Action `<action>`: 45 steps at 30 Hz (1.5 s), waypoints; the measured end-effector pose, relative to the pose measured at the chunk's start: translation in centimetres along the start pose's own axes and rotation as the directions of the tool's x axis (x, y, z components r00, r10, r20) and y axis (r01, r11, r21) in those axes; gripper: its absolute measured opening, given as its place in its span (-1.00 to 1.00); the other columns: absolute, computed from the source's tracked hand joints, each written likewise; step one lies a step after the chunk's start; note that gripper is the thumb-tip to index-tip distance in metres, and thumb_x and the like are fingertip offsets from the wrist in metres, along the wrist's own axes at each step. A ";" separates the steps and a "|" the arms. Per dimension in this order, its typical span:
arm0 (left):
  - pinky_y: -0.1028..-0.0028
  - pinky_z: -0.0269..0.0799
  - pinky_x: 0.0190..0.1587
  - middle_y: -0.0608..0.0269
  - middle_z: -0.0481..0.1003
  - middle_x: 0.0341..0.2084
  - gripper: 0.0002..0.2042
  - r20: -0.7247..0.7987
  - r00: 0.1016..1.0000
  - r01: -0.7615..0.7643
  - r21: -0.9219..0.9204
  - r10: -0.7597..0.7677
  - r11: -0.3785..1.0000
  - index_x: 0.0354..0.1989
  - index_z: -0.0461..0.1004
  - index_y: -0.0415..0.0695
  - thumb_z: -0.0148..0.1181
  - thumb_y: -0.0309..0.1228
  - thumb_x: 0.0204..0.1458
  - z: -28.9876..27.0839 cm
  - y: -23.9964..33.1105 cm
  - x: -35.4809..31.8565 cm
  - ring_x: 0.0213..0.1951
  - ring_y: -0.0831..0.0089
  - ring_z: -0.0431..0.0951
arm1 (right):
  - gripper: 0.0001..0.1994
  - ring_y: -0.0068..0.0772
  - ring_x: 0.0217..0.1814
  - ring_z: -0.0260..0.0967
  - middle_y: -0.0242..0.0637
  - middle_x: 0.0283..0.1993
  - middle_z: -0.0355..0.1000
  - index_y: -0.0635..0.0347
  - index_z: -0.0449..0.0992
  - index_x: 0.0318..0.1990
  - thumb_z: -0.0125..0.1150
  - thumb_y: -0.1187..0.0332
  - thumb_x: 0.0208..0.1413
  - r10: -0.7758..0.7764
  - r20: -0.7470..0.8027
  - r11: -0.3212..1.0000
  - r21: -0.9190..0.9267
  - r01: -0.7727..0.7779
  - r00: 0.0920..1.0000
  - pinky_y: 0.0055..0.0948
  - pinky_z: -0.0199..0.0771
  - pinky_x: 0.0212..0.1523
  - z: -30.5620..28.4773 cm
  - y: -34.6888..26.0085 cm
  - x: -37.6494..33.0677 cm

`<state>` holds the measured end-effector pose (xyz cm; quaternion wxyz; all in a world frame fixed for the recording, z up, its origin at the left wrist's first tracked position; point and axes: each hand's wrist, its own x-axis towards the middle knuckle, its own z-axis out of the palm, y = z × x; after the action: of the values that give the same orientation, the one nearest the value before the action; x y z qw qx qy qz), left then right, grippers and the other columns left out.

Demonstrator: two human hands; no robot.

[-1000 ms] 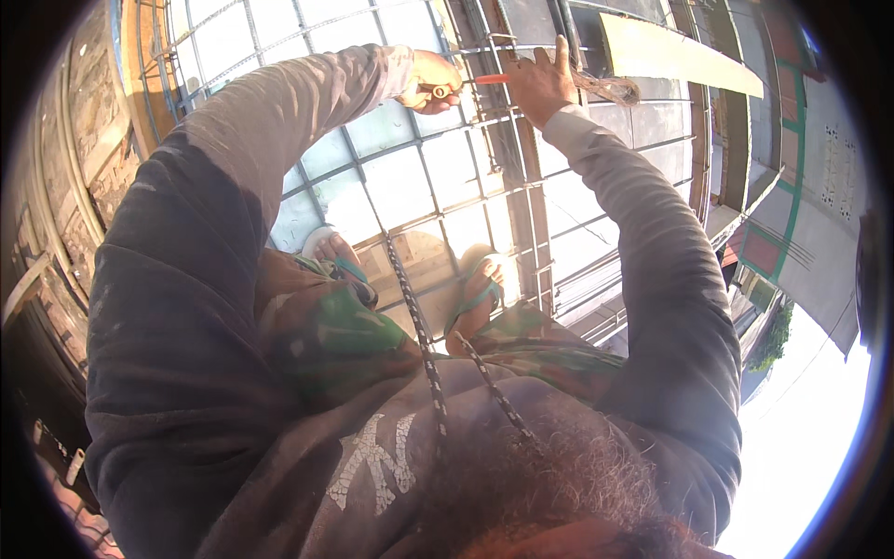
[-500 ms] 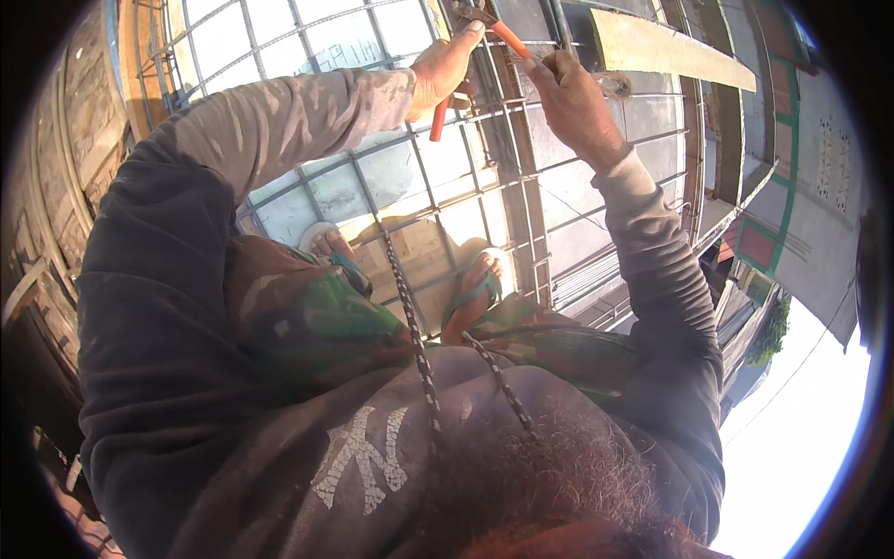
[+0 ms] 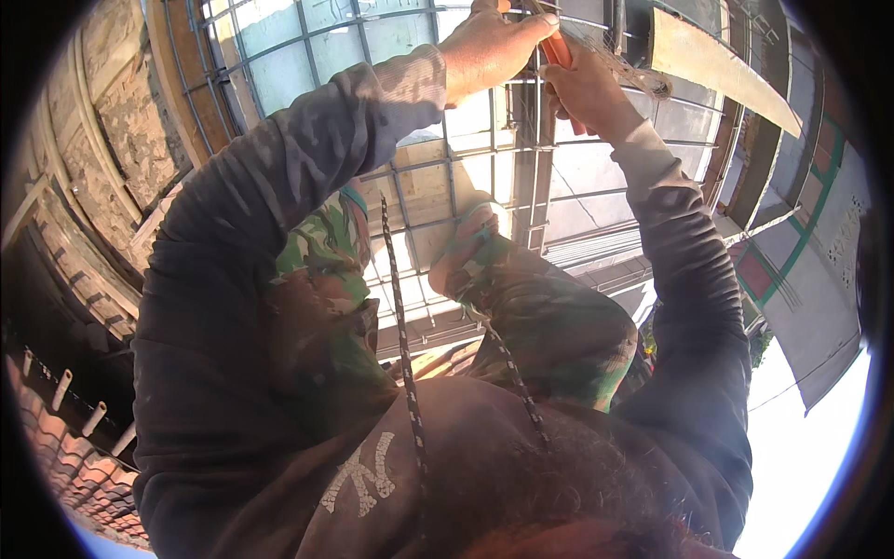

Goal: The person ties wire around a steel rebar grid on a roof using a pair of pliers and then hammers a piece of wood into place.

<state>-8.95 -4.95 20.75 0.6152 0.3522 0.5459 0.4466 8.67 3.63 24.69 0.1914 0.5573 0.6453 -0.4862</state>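
At the top of the view, my right hand (image 3: pixel 596 91) is closed around the red-orange handles of a pair of pincers (image 3: pixel 557 51). The jaws are hard to make out at the upper edge. My left hand (image 3: pixel 492 54) is just left of them, its thumb reaching to the tool and its fingers curled, partly cut off by the frame. What it grips is hidden. Both hands are over a grid of steel rebar (image 3: pixel 447 154). A bundle of thin wire (image 3: pixel 647 82) stretches behind my right hand.
A pale wooden board (image 3: pixel 722 70) lies at the upper right beside formwork. My bent legs in camouflage trousers (image 3: pixel 549 307) are over the grid. Rough timber and masonry (image 3: pixel 116 102) stand at the left, with roof tiles (image 3: pixel 79 456) below.
The pincers' handles, spread apart before, are now together in my right hand. Both hands have shifted right in the view. My legs have bent, and the feet are mostly hidden.
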 end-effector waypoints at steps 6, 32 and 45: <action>0.48 0.38 0.11 0.16 0.53 -0.09 -0.54 0.198 0.780 0.626 -0.248 -0.594 0.739 0.15 0.45 -0.34 0.10 -0.14 0.33 1.9 7.1 -15.5 0.01 0.48 0.50 | -0.66 -0.22 -0.31 0.57 -0.11 -0.29 0.52 0.24 0.40 0.11 0.06 0.28 0.24 0.385 0.273 0.874 -0.415 -0.254 0.882 -0.12 0.59 -0.37 -1.5 5.4 1.1; 0.50 0.46 -0.15 0.29 0.51 -0.33 -0.72 0.104 0.481 0.560 -0.801 -0.871 0.213 -0.12 0.52 -0.28 0.24 -0.25 0.27 18.1 -0.2 -29.9 -0.27 0.56 0.48 | -0.55 0.09 0.28 0.48 0.05 0.24 0.49 0.20 0.48 0.28 0.13 0.45 0.20 0.400 0.165 0.508 -0.859 -0.068 0.901 0.02 0.50 0.24 2.8 5.3 7.4; 0.59 0.28 -0.39 0.38 0.42 -0.43 -0.82 0.112 0.493 0.513 -0.838 -0.863 0.184 -0.18 0.50 -0.24 0.18 -0.35 0.29 17.6 0.4 -29.0 -0.44 0.66 0.35 | -0.31 0.09 0.31 0.45 0.01 0.32 0.43 -0.24 0.23 0.49 0.10 0.52 0.19 0.460 0.205 0.410 -0.912 -0.001 0.864 0.11 0.48 0.26 3.4 3.5 6.7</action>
<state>8.21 -30.96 34.28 0.7107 -0.3501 0.4945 0.3576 8.83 4.05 16.42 0.6578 0.3369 0.6567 -0.1505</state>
